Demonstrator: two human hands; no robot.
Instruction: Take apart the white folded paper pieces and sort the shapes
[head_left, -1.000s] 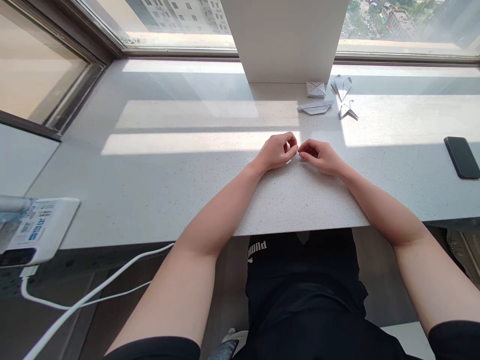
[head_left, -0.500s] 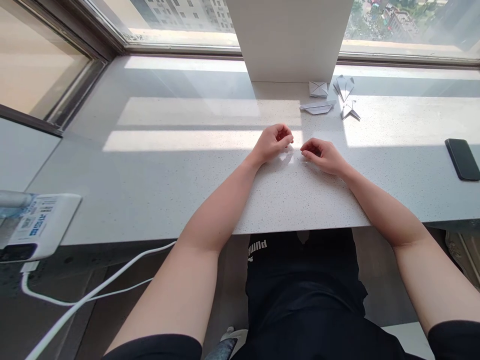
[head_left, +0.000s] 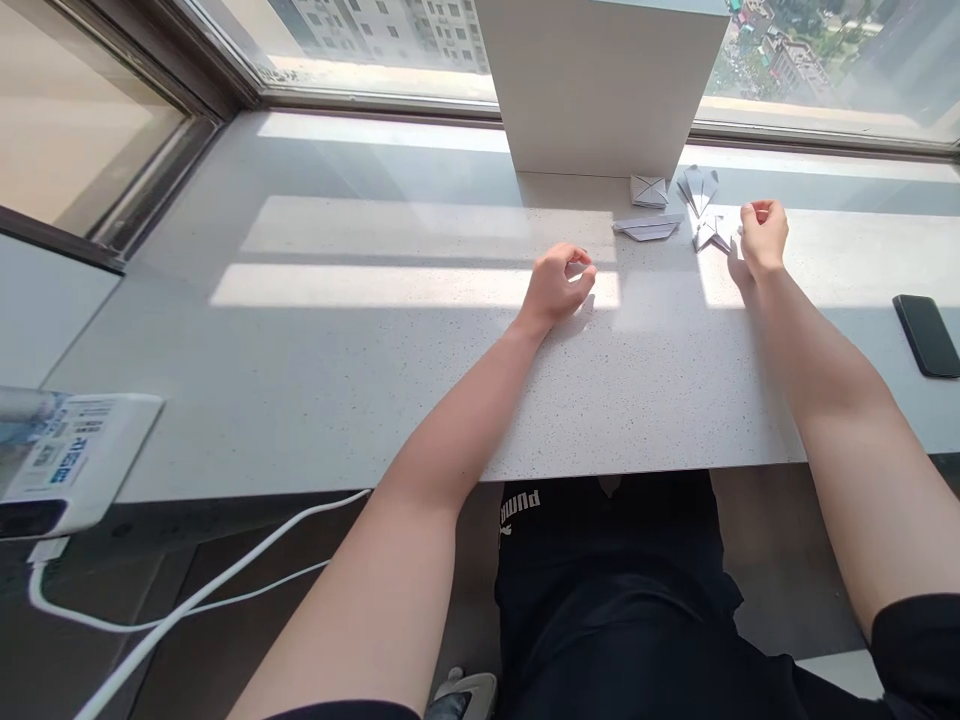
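Observation:
My left hand (head_left: 559,285) rests on the white speckled counter (head_left: 360,400), its fingers loosely curled and the thumb a little apart, with nothing visible between them. Farther right, my right hand (head_left: 765,235) hangs just above the surface, fingers curled with a small gap to the thumb; I see nothing held in it. Close to its left is a star-shaped folded paper (head_left: 711,233). Behind that lies a fan-shaped paper piece (head_left: 699,188). To their left are a boat-shaped folded paper (head_left: 649,228) and a folded paper square with crossed creases (head_left: 649,191).
A pale pillar (head_left: 600,90) rises behind the paper pieces, between the windows. A black phone (head_left: 928,335) lies at the right. At the left edge is a white device (head_left: 112,430) with a label and a white cable (head_left: 247,555) running off below the counter.
My right hand has moved right and away from me, from beside the left hand to the star-shaped paper. My left hand stays nearly in place. The view has shifted slightly.

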